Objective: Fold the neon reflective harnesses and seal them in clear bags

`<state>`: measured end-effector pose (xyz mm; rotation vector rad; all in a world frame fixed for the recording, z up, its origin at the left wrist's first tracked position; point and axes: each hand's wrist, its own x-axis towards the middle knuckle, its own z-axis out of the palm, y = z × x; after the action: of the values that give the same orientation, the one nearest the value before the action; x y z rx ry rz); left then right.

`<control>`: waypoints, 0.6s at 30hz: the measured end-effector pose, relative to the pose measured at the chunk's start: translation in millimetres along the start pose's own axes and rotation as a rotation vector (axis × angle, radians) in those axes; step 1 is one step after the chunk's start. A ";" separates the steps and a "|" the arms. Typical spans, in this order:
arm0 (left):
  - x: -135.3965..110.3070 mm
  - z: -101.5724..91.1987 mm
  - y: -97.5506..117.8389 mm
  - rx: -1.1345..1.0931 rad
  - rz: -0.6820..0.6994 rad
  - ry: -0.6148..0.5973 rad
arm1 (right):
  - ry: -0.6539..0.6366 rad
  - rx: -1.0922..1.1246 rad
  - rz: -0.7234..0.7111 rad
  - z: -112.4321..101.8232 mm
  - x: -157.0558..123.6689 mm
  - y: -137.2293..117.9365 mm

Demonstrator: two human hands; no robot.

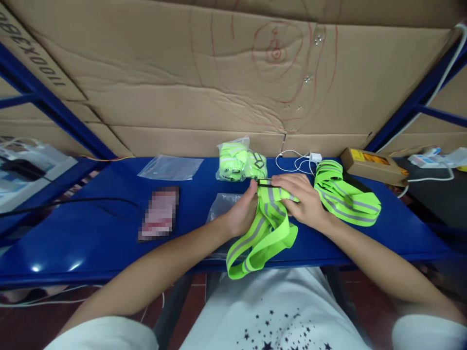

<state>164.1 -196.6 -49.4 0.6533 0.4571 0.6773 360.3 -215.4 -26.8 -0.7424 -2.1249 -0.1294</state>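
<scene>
A neon-green reflective strap point(260, 238) with grey stripes lies over the front edge of the blue table point(91, 228), its loops hanging down toward my lap. My left hand point(242, 214) grips its upper part from the left, fingers curled around it. My right hand point(304, 201) presses on the same strap from the right, fingers closed over the top near a small black buckle point(264, 182). A clear plastic bag point(222, 204) lies under my left hand.
A bagged green strap point(239, 160) sits behind my hands. More loose green straps point(343, 194) lie at the right. An empty clear bag point(170, 167), a phone point(159, 213), a white charger cable point(302, 160) and a brown box point(372, 165) also rest on the table. Cardboard lines the back.
</scene>
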 end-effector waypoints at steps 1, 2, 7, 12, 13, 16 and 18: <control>-0.5 1.4 0.4 -0.005 0.002 -0.021 | 0.003 0.007 0.003 0.4 -0.3 -0.1; -1.2 2.7 0.9 -0.007 0.013 -0.050 | 0.007 0.013 0.006 0.8 -0.7 0.0; -3.5 7.2 3.6 0.001 0.009 -0.127 | 0.005 0.036 0.019 4.2 -3.5 4.0; -2.4 7.0 6.3 -0.043 -0.033 -0.072 | -0.017 0.046 0.041 7.0 -4.7 7.4; -2.3 6.4 7.0 -0.047 -0.033 -0.047 | -0.019 0.045 0.049 7.3 -5.1 7.7; -2.2 3.4 8.0 -0.044 -0.015 0.014 | -0.042 0.069 0.076 7.9 -7.1 8.3; -1.8 0.3 7.2 -0.033 -0.015 0.037 | -0.071 0.108 0.076 8.2 -9.0 8.7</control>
<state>159.9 -193.6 -44.0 0.6067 0.4835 0.6821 363.4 -209.7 -40.2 -0.7728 -2.1486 0.0523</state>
